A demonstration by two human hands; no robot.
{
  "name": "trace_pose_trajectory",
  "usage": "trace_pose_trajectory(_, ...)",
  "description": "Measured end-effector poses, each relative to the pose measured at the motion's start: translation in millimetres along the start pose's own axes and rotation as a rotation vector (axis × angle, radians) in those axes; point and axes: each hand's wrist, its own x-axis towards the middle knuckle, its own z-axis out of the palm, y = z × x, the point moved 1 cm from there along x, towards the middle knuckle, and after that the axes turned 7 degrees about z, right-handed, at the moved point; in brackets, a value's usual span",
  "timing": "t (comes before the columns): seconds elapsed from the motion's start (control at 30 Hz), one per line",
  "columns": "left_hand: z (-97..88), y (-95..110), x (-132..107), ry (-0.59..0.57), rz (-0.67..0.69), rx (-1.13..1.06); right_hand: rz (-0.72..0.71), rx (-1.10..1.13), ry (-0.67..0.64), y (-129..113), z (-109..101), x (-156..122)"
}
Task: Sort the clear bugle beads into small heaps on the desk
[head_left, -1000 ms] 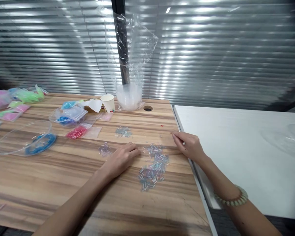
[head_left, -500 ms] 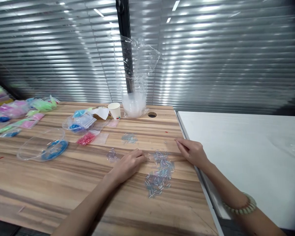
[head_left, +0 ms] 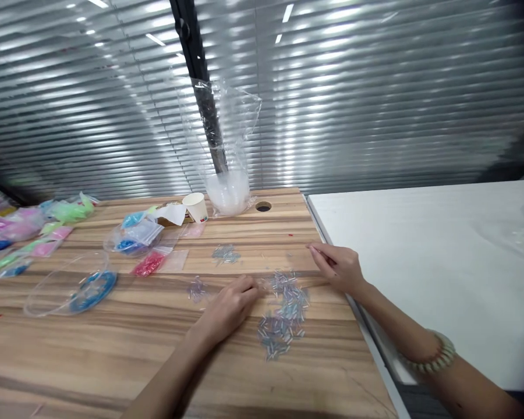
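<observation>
A loose pile of small clear, bluish and purplish tube beads (head_left: 283,314) lies on the wooden table between my hands. At the pile's upper left edge rests my left hand (head_left: 232,305), fingers curled and pressed together, tips down by the beads; what they hold, if anything, is hidden. To the right of the pile, by the table's edge, my right hand (head_left: 338,269) is closed in a pinch, and anything in it is too small to make out. Two smaller heaps lie nearby: purplish beads (head_left: 196,289) left of my left hand, and pale blue-grey beads (head_left: 226,254) farther back.
A clear round container with blue beads (head_left: 94,291) and a bag of red beads (head_left: 148,263) lie left. Behind are a paper cup (head_left: 195,207), bagged plastic cups (head_left: 229,192) and a cable hole (head_left: 263,206). A white table (head_left: 419,262) adjoins on the right.
The camera view has tilted and shifted slightly. My left hand has edged a little closer to the large bead pile, while my right hand keeps nearly the same pinched pose.
</observation>
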Motion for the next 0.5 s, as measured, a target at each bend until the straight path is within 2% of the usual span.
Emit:
trace_pose_trajectory(0.23, -2.1, -0.2, -1.7, 0.026, -0.045, 0.103, -0.046, -0.013, -0.103, 2.3, 2.1, 2.2)
trace_pose_trajectory(0.4, -9.2, -5.0, 1.8, 0.072, -0.141, 0.190, 0.009, -0.085, 0.110, 3.6, -3.5, 4.3)
trace_pose_trajectory(0.5, -18.1, 4.5, 6.6, 0.228, -0.101, 0.215, -0.001, -0.113, 0.184, 2.1, -6.4, 5.0)
